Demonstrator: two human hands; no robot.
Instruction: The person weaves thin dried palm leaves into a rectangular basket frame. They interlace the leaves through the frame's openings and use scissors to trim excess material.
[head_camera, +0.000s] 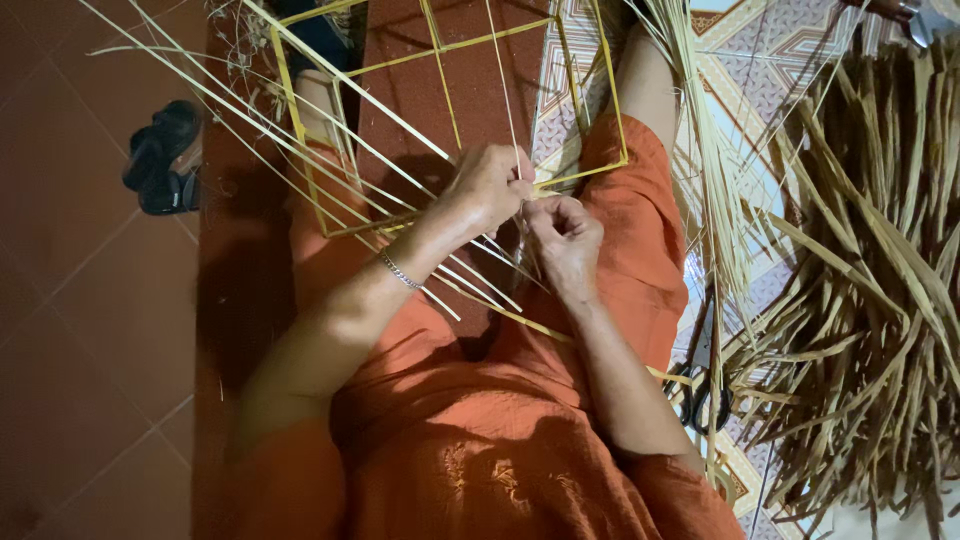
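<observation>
Orange embroidered cloth garment (480, 440) at 6 o'clock | left hand (490, 187) pinching thin pale straw strips (470, 285) at centre | right hand (565, 235) clenched on same strips, touching left | yellow square strip frame (440, 48) at 12 o'clock | dried leaf pile (870, 280) at 3 o'clock | black sandals (160, 160) at 9 o'clock

Hands: two, left hand (490, 185) and right hand (563, 232), both pinched on pale straw strands (400, 160); strands too many to count. Yellow frame (590, 110) of thin rods: one. Bracelet (400, 271): one, on left wrist. Black sandals (162, 158): two, on red tiles. Heap of dried leaf strips (860, 270): one, strips uncountable. Hanging straw bundle (710, 170): one. Black-handled scissors (700, 395): one pair.
</observation>
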